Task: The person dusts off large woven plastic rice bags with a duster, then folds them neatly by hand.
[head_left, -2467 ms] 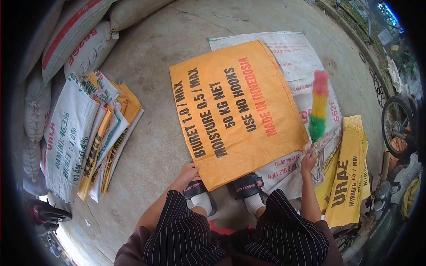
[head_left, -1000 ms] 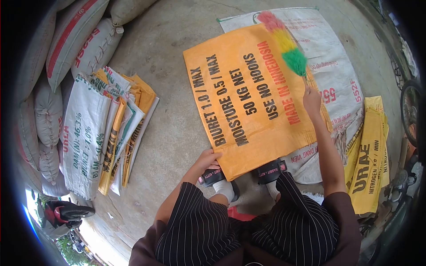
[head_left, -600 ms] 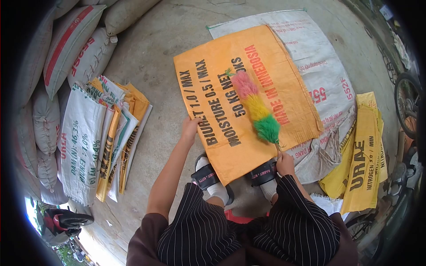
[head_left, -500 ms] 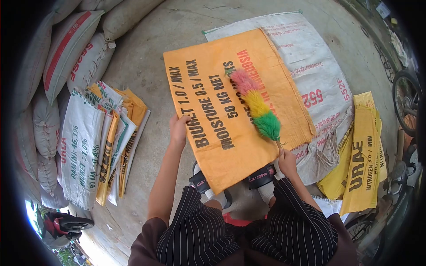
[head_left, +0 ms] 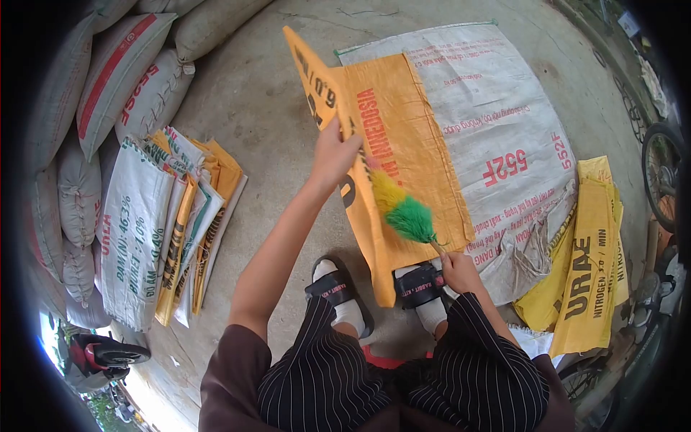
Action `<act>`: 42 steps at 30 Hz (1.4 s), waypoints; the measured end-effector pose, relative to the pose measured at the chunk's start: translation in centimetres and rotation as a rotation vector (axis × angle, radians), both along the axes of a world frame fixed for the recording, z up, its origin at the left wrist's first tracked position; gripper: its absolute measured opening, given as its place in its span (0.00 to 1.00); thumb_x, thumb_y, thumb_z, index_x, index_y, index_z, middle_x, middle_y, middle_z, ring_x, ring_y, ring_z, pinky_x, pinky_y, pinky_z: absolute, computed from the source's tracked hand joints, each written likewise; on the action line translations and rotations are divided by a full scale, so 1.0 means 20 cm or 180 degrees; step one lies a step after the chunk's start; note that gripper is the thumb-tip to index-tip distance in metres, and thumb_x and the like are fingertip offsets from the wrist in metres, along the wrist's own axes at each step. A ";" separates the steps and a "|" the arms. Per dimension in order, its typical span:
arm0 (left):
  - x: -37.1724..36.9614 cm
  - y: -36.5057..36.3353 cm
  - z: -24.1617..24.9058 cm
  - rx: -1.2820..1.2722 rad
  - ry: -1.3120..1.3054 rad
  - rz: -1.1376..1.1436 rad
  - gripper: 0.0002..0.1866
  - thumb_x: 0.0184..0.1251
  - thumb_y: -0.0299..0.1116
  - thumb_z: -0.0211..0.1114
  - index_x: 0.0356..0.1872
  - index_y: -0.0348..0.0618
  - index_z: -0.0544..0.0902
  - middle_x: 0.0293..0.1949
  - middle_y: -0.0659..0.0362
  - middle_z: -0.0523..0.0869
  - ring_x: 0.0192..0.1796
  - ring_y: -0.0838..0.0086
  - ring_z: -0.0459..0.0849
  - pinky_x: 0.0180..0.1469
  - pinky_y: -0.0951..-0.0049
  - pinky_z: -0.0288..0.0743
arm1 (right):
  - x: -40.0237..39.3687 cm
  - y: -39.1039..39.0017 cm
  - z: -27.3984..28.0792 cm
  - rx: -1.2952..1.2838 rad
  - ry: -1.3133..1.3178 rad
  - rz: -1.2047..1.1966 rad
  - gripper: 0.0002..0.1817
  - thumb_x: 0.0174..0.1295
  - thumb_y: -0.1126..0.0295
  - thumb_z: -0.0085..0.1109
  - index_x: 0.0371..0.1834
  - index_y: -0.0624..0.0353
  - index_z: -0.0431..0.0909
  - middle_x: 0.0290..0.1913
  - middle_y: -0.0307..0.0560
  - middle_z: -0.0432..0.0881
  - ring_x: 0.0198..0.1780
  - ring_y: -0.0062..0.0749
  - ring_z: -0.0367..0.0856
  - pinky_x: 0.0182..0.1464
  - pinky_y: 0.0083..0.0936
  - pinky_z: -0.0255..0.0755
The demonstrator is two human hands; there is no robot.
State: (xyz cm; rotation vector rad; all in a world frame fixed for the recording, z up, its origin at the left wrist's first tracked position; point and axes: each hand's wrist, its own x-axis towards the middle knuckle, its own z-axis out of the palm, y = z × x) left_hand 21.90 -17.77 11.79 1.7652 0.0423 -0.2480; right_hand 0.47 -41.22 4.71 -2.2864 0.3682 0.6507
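Left hand grips the long edge of the orange woven sack, fingers closed over it, and holds that side raised so the sack stands folded up on itself, its far half lying on the white sack spread over the concrete floor. Judging by how it bends in a soft crease and hangs from one pinch, the orange sack is empty, light and limp, with a slick woven surface that could slide through a loose grip; a firm hold along the edge or at a corner suits it best, since the middle would only bunch. Its near end reaches down to the sandalled feet. To the left lies a heap of folded sacks beside full bags stacked against the edge of the view; to the right, yellow sacks lie in a pile. Right hand is closed around the thin handle of the feather duster, whose green and yellow head rests against the orange sack's inner face; it too looks light and soft.
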 end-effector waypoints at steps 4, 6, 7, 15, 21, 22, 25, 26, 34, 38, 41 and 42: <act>0.08 -0.35 -0.24 -0.0123 -0.0421 -0.0673 0.33 0.53 0.29 0.53 0.63 0.38 0.54 0.41 0.48 0.80 0.41 0.59 0.80 0.46 0.66 0.72 | -0.02 -0.18 -0.07 0.1111 0.0337 -0.1124 0.23 0.65 0.56 0.43 0.18 0.62 0.70 0.11 0.45 0.68 0.13 0.27 0.67 0.17 0.28 0.60; 0.08 -0.51 -0.28 0.0385 -0.0465 -0.0931 0.39 0.52 0.31 0.53 0.66 0.35 0.46 0.41 0.41 0.79 0.42 0.53 0.80 0.47 0.63 0.72 | 0.00 -0.22 -0.02 0.2033 0.0357 -0.2476 0.22 0.67 0.54 0.38 0.17 0.52 0.62 0.10 0.30 0.56 0.08 0.14 0.53 0.10 0.15 0.43; 0.07 -0.58 -0.30 0.0867 -0.0319 -0.1010 0.42 0.52 0.32 0.54 0.66 0.33 0.43 0.41 0.38 0.78 0.42 0.51 0.79 0.47 0.62 0.72 | 0.00 -0.27 -0.01 0.1995 0.0353 -0.2425 0.22 0.67 0.54 0.38 0.17 0.52 0.62 0.10 0.30 0.56 0.08 0.14 0.53 0.10 0.15 0.43; 0.06 -0.82 -0.64 0.1411 -0.0164 -0.1512 0.43 0.55 0.36 0.54 0.65 0.30 0.39 0.42 0.36 0.77 0.43 0.48 0.78 0.47 0.59 0.71 | 0.01 -0.29 0.13 0.1201 -0.0655 -0.2493 0.23 0.67 0.57 0.41 0.14 0.55 0.63 0.12 0.32 0.62 0.12 0.16 0.58 0.14 0.17 0.52; 0.00 -0.63 -0.83 0.1362 -0.0672 -0.2026 0.19 0.56 0.31 0.55 0.49 0.34 0.72 0.52 0.45 0.73 0.52 0.52 0.72 0.55 0.63 0.66 | -0.07 -0.28 -0.27 -0.0159 -0.1093 -0.1140 0.22 0.65 0.60 0.44 0.17 0.66 0.69 0.13 0.48 0.68 0.16 0.30 0.69 0.20 0.29 0.60; -0.04 -0.53 -0.81 0.1931 -0.1518 -0.1390 0.24 0.56 0.32 0.56 0.55 0.35 0.66 0.55 0.45 0.71 0.55 0.50 0.70 0.57 0.62 0.64 | -0.09 -0.27 -0.34 -0.0467 -0.1127 -0.1020 0.21 0.65 0.61 0.44 0.19 0.68 0.69 0.15 0.53 0.69 0.18 0.33 0.70 0.23 0.32 0.61; -0.27 -0.33 -0.53 0.2920 -0.1550 0.0725 0.30 0.55 0.36 0.60 0.58 0.34 0.64 0.58 0.46 0.67 0.59 0.49 0.67 0.57 0.61 0.65 | -0.11 -0.25 -0.32 -0.0838 -0.1336 -0.0916 0.20 0.64 0.62 0.44 0.22 0.71 0.69 0.18 0.61 0.70 0.18 0.36 0.67 0.25 0.33 0.61; -0.32 -0.27 -0.57 0.2949 -0.1554 0.0696 0.30 0.55 0.36 0.60 0.58 0.34 0.64 0.58 0.46 0.67 0.59 0.49 0.67 0.57 0.61 0.65 | -0.09 -0.25 -0.27 -0.0655 -0.1172 -0.1066 0.20 0.64 0.62 0.44 0.22 0.71 0.69 0.17 0.60 0.70 0.18 0.36 0.66 0.25 0.33 0.60; -0.44 -0.09 -0.74 0.1004 0.1477 -0.0009 0.32 0.53 0.40 0.63 0.59 0.37 0.65 0.48 0.47 0.78 0.54 0.62 0.76 0.54 0.67 0.68 | 0.06 -0.22 -0.18 -0.0110 -0.1579 -0.1195 0.21 0.63 0.65 0.49 0.14 0.67 0.64 0.11 0.47 0.61 0.16 0.23 0.57 0.20 0.29 0.52; -0.30 0.04 -0.50 0.0720 -0.0051 0.0017 0.23 0.51 0.31 0.59 0.51 0.37 0.73 0.46 0.47 0.80 0.51 0.58 0.77 0.52 0.67 0.70 | 0.17 -0.27 -0.07 -0.0045 -0.1527 -0.1013 0.17 0.58 0.66 0.58 0.16 0.64 0.68 0.12 0.34 0.62 0.18 0.17 0.57 0.20 0.24 0.51; -0.16 0.23 0.00 0.0742 -0.0505 -0.1254 0.21 0.46 0.25 0.56 0.47 0.38 0.75 0.42 0.44 0.81 0.46 0.53 0.79 0.49 0.64 0.72 | 0.30 -0.28 0.05 0.0707 -0.1679 -0.1451 0.11 0.56 0.66 0.59 0.30 0.64 0.74 0.15 0.30 0.64 0.18 0.16 0.58 0.21 0.21 0.53; -0.16 0.27 0.15 0.1135 -0.0687 -0.1603 0.22 0.45 0.24 0.56 0.47 0.39 0.75 0.39 0.46 0.81 0.43 0.53 0.79 0.46 0.63 0.72 | 0.36 -0.28 0.11 0.0713 -0.1700 -0.1462 0.11 0.56 0.66 0.59 0.30 0.64 0.74 0.15 0.30 0.64 0.18 0.16 0.58 0.21 0.21 0.53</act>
